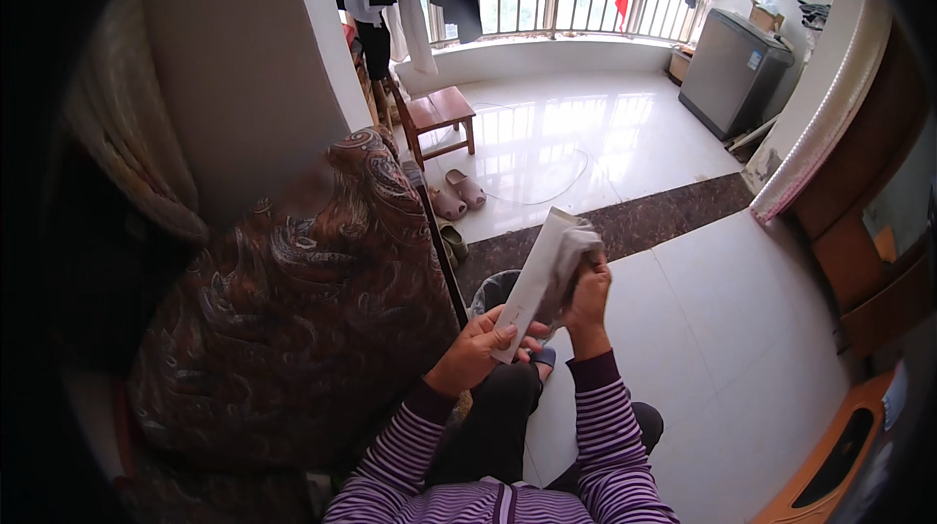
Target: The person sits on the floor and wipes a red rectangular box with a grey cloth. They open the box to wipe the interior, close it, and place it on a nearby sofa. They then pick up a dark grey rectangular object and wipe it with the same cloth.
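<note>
My left hand [472, 348] grips the lower end of a long, narrow white box [533, 279] that bears small red print. The box slants up and away from me, over my knees. At its right side my right hand [588, 297] pinches a crumpled greyish sheet [578, 242], perhaps thin plastic or cloth. The sheet lies against the upper part of the box; whether it is joined to the box I cannot tell. Below and beyond the box stands a waste bin [496, 288] with a liner, partly hidden by my hands.
A couch with a brown paisley cover [307, 304] lies to my left. Ahead are pink slippers [466, 189], green slippers [454, 240], a wooden chair [441, 108] and a thin cord [560, 191] on the tiles. A grey washing machine [732, 74] stands far right; an orange object [827, 458] is near.
</note>
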Motion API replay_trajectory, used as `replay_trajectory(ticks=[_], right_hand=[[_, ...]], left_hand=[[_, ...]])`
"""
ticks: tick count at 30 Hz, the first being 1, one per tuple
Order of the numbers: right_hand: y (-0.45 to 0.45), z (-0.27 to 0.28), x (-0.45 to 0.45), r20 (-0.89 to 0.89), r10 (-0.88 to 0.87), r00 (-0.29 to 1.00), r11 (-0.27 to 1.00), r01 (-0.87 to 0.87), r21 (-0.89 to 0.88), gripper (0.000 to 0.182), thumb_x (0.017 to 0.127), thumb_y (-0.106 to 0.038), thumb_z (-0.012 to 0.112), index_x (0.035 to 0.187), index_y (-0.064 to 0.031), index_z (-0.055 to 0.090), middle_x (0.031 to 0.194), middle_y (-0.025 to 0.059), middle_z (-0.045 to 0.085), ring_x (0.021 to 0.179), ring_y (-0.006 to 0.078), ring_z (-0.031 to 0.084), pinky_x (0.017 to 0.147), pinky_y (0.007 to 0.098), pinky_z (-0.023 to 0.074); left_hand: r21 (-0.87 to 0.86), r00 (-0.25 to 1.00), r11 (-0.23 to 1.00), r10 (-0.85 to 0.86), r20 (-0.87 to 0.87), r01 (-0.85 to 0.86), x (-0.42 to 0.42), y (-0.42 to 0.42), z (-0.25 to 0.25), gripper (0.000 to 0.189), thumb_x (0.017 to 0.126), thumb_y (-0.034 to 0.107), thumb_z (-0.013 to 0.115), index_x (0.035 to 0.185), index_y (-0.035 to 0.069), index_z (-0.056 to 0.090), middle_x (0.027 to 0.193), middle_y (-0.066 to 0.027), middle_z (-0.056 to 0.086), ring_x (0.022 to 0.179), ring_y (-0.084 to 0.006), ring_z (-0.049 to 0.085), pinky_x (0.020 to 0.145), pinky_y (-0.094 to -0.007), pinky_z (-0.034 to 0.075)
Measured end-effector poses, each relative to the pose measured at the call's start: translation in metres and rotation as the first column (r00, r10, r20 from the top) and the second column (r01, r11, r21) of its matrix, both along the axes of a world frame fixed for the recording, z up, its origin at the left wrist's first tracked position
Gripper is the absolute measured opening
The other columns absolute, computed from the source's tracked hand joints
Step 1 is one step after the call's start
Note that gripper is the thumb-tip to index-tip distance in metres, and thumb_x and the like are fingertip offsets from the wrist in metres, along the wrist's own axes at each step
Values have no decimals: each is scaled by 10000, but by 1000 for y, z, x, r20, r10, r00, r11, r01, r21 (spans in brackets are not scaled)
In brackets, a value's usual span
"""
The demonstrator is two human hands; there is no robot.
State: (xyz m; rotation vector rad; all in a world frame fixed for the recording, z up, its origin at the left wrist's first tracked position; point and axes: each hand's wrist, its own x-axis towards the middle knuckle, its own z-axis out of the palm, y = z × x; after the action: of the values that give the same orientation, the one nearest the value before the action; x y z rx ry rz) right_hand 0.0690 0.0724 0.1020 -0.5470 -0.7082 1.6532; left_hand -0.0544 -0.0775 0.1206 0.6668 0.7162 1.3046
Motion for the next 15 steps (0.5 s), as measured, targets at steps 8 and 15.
replay_trajectory(ticks=[8,15], right_hand=[[-36,5,33,389,-46,920,961,-66,268,232,936,6,547,1149,-35,630,1187,106,657,1074,184,634,935,323,499],[-26,-10,6,682,-506,529,484,-480,731,370,797,-71,666,1167,-66,654,1165,121,674,1252,296,556,1125,438,269]], left_hand=[[5,990,997,72,123,-73,4,0,-8,520,962,99,559,1442,-23,399,1354,-172,553,1208,-252,590,999,-367,514],[-76,999,997,2,-53,-6,0,-7,-20,576,923,28,572,1466,-6,384,1301,-162,597,1166,-229,613,1022,-326,479]])
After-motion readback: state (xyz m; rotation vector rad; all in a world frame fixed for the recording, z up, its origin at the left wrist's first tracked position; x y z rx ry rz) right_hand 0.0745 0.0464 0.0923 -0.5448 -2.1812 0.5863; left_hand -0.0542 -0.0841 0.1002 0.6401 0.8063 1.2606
